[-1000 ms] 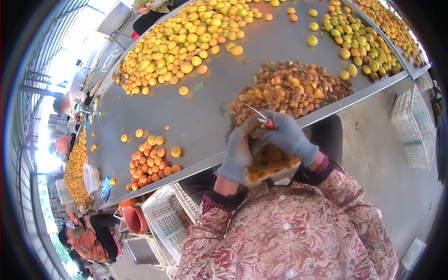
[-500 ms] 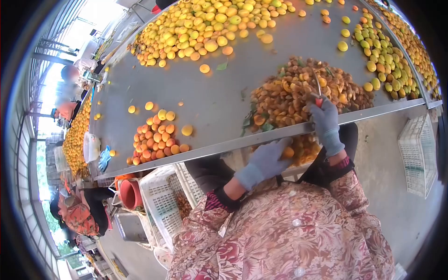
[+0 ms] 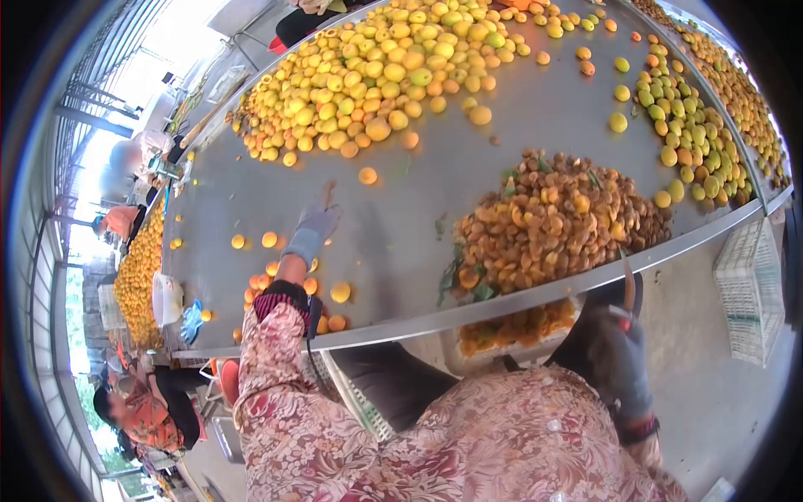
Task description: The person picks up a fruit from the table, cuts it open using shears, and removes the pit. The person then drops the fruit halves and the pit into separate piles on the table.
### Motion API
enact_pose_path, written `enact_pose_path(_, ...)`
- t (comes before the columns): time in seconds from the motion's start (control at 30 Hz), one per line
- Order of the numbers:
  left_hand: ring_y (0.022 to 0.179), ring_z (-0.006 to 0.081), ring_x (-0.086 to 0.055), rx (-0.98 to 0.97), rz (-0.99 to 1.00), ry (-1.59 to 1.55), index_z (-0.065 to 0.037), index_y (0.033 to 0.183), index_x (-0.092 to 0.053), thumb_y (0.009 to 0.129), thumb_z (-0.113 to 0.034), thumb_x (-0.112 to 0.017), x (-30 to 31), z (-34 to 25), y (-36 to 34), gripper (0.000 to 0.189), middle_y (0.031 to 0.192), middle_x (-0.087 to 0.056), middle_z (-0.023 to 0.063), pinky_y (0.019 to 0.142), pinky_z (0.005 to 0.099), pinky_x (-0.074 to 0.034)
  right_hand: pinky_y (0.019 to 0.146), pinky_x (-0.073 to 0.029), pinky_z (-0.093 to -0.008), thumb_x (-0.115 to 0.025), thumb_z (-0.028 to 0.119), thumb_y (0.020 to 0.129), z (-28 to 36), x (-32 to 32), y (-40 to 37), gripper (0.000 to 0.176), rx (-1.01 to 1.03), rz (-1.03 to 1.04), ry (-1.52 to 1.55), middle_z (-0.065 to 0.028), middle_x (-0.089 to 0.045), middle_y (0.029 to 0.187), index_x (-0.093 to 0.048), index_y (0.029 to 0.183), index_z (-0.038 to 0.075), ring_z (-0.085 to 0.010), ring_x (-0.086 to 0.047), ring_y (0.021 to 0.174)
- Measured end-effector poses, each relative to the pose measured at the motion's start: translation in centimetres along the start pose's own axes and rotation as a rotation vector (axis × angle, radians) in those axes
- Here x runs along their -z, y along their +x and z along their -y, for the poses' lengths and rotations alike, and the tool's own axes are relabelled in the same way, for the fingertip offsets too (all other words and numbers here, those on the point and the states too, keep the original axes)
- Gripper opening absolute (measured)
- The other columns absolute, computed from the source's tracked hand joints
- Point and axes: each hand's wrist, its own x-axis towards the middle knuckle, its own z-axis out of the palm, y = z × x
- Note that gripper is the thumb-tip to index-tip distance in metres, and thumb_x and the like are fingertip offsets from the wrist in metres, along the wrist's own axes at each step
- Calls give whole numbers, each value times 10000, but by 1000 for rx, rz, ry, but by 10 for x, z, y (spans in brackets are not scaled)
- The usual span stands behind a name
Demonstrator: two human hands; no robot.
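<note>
My left hand (image 3: 316, 224), in a grey glove with bare fingertips, reaches out over the metal table (image 3: 393, 251). Its fingers are stretched toward the big heap of yellow apricots (image 3: 376, 84), still apart from it, and nothing shows in them. Below its wrist lies a small group of orange apricots (image 3: 339, 293), partly hidden by the sleeve. My right hand (image 3: 621, 351), also gloved, is closed around a small knife (image 3: 628, 280) with a red handle, blade pointing up. It hangs off the table's front edge, near a pile of brown apricot pits (image 3: 552, 222).
A tray of orange apricot pieces (image 3: 523, 328) sits under the table edge by my legs. Greener apricots (image 3: 694, 134) lie at the right. A white crate (image 3: 749, 293) stands on the floor. A blue glove (image 3: 191, 321) and white tub (image 3: 166, 299) are far left, with other people beyond.
My left hand has left the fruit by the table edge and swung out left over the table. My right hand has dropped back from the pit pile with the knife.
</note>
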Motion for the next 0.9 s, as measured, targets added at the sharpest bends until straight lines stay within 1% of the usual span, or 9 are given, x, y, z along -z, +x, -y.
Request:
enact_pose_path(0.07, 783, 282, -624, -176, -83, 65, -148, 1359, -352, 772, -211, -569, -20, -6, 35, 629, 1052, -598, 164, 669, 368, -516, 313, -310, -182, -535, 171, 892, -9, 20, -8, 183, -19, -43, -24, -45, -563, 540, -602, 983, 27, -71, -432, 322)
enact_pose_path(0.17, 814, 298, -617, -255, -139, 269, -125, 1321, -398, 750, -195, -590, -52, -9, 84, 607, 1054, -589, 184, 710, 367, -509, 321, -303, -170, -544, 153, 882, -14, 33, -11, 158, 15, -174, -100, -38, -563, 536, -613, 960, 34, -61, -429, 334)
enact_pose_path(0.3, 881, 266, -604, -44, 12, 209, -89, 1265, -457, 734, -139, -596, -55, -42, 73, 552, 1159, -545, 184, 730, 340, -500, 339, -296, -155, -544, 157, 882, -1, 13, 4, 167, -20, -87, -4, -34, -568, 547, -604, 986, 41, -48, -434, 361)
enact_pose_path(0.37, 881, 179, -593, -288, 142, -758, -18, 1255, -458, 746, -64, -574, -55, -52, 41, 523, 1145, -558, 153, 678, 284, -487, 341, -290, -156, -542, 172, 885, 4, -9, 19, 191, -25, 46, 42, -29, -569, 560, -587, 1018, 43, -42, -430, 368)
enact_pose_path(0.43, 924, 182, -587, -503, 242, -1130, -64, 1268, -468, 734, -18, -551, -54, -85, -13, 542, 1226, -522, 163, 690, 272, -472, 367, -294, -154, -532, 195, 895, 22, -38, 29, 236, -47, 200, 53, -19, -576, 611, -551, 1074, 43, -30, -441, 414)
enact_pose_path(0.53, 946, 191, -585, -447, 211, -1514, -59, 1302, -430, 747, -15, -526, -71, -110, -82, 566, 1304, -467, 177, 711, 294, -476, 417, -313, -152, -528, 272, 909, 34, -70, 30, 290, 4, 402, 21, 14, -554, 657, -527, 1079, 36, -17, -451, 496)
enact_pose_path(0.63, 962, 200, -579, -484, 405, -1748, -64, 1334, -390, 777, -34, -526, -86, -122, -128, 574, 1329, -446, 176, 783, 309, -469, 468, -362, -170, -546, 271, 907, 53, -87, 15, 283, -18, 593, -103, 10, -554, 709, -525, 1083, 50, -18, -474, 558)
enact_pose_path(0.77, 1040, 280, -563, -394, 662, -2143, -59, 1311, -414, 829, 8, -494, -106, -125, -166, 493, 1289, -468, 204, 874, 408, -460, 543, -414, -192, -568, 255, 896, 44, -89, -10, 293, 59, 620, -80, 16, -533, 718, -530, 1091, 39, -30, -480, 605)
enact_pose_path(0.9, 1058, 290, -565, -565, 618, -1952, -88, 1324, -403, 772, 74, -492, -113, -123, -185, 582, 1281, -487, 177, 888, 414, -460, 610, -436, -212, -587, 247, 883, 36, -77, -25, 303, 143, 619, -263, 16, -532, 730, -546, 1082, 22, -46, -480, 645)
